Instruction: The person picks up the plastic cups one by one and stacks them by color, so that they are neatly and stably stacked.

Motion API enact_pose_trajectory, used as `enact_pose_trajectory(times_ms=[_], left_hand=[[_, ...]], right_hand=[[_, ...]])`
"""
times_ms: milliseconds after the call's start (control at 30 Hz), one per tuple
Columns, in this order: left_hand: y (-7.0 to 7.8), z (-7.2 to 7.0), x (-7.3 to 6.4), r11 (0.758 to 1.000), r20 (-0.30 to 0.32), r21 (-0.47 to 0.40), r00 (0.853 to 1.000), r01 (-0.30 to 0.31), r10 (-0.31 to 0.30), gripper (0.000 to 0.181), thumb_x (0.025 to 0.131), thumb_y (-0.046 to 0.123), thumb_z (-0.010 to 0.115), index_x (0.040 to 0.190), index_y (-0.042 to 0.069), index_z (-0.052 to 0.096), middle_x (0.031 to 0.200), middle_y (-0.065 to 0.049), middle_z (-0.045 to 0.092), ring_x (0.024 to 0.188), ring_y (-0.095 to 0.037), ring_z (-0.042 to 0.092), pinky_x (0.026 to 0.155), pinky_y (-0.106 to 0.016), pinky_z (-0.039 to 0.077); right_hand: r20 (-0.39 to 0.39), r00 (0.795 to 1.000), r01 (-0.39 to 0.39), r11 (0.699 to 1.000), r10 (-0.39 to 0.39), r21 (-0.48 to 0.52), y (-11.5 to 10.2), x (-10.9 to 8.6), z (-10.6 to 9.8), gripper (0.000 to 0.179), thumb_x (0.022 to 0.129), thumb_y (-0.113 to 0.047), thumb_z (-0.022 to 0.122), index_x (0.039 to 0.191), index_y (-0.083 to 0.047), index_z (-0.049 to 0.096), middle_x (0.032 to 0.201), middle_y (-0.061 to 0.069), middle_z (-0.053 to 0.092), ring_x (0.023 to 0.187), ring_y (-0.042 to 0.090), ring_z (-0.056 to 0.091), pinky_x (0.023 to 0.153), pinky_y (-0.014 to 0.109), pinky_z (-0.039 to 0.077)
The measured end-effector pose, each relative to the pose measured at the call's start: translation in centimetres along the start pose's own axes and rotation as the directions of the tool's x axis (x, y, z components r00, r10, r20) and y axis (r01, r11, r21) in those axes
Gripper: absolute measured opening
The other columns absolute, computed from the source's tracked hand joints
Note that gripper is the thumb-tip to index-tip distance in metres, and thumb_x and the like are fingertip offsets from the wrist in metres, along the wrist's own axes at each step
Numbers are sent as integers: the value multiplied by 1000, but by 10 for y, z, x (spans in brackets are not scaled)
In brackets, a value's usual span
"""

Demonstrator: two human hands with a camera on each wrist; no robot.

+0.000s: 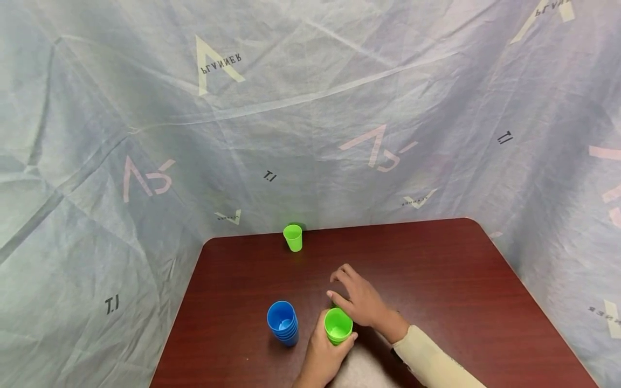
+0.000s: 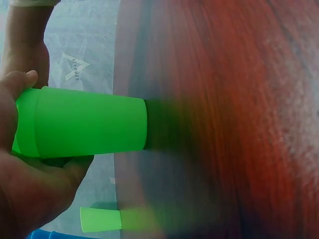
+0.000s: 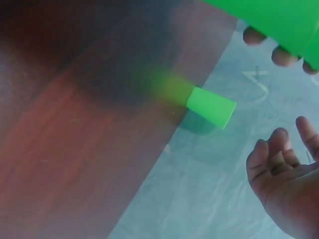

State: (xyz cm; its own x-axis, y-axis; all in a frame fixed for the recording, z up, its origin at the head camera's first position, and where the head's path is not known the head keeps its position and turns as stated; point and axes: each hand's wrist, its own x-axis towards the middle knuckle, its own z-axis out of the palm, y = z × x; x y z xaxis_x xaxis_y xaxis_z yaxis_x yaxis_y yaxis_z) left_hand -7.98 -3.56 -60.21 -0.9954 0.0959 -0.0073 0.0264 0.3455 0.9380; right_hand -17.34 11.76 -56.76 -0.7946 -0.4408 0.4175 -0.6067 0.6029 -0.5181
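Observation:
Two or more green cups (image 1: 338,325), nested with mouths up, stand in the grip of my left hand (image 1: 322,353). In the left wrist view the lower cup's side (image 2: 92,122) shows, with thumb and fingers wrapped near the rim. My right hand (image 1: 360,297) hovers just beyond the cups, fingers loosely bent and holding nothing. The right wrist view shows that hand (image 3: 286,184) apart from the held green cups (image 3: 279,20). To the left of my left hand stands a stack of several blue cups (image 1: 283,323), nested and upright.
A single green cup (image 1: 293,238) stands upright near the far edge of the dark red wooden table (image 1: 412,258). Grey printed sheeting (image 1: 310,134) hangs behind the table and along both sides.

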Motion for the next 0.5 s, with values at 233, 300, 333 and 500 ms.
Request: enact_pose_trajectory(times_ms=[233, 300, 333, 500], left_hand=[[-1, 1, 0, 1000, -16, 27, 1000, -15, 16, 65, 88, 34, 87, 141, 19, 50, 122, 6, 67, 110, -8, 65, 97, -34, 55], [0, 1, 0, 999, -17, 32, 1000, -10, 10, 65, 88, 36, 87, 140, 20, 51, 122, 7, 67, 111, -8, 65, 97, -35, 55], [0, 1, 0, 999, -16, 33, 1000, -3, 4, 66, 88, 38, 87, 140, 20, 51, 123, 7, 67, 112, -9, 65, 96, -35, 55], [1, 0, 1, 998, -11, 56, 1000, 30, -29, 70, 87, 49, 85, 141, 22, 51, 124, 7, 67, 114, -11, 66, 96, -34, 55]], right_hand=[[42, 999, 3, 999, -1, -45, 1, 25, 5, 27, 105, -36, 63, 121, -13, 64, 117, 2, 60, 103, 13, 58, 92, 38, 57], [71, 997, 2, 999, 1, -46, 1, 32, 8, 27, 105, -34, 63, 121, -12, 64, 118, 2, 59, 103, 13, 57, 92, 39, 56], [88, 996, 1, 999, 2, -42, 0, 36, 9, 27, 105, -33, 63, 121, -11, 64, 118, 4, 60, 103, 14, 56, 91, 39, 55], [165, 986, 4, 998, 5, -55, 1, 53, 18, 24, 104, -28, 65, 121, -10, 63, 118, 5, 59, 103, 16, 53, 91, 39, 54]])
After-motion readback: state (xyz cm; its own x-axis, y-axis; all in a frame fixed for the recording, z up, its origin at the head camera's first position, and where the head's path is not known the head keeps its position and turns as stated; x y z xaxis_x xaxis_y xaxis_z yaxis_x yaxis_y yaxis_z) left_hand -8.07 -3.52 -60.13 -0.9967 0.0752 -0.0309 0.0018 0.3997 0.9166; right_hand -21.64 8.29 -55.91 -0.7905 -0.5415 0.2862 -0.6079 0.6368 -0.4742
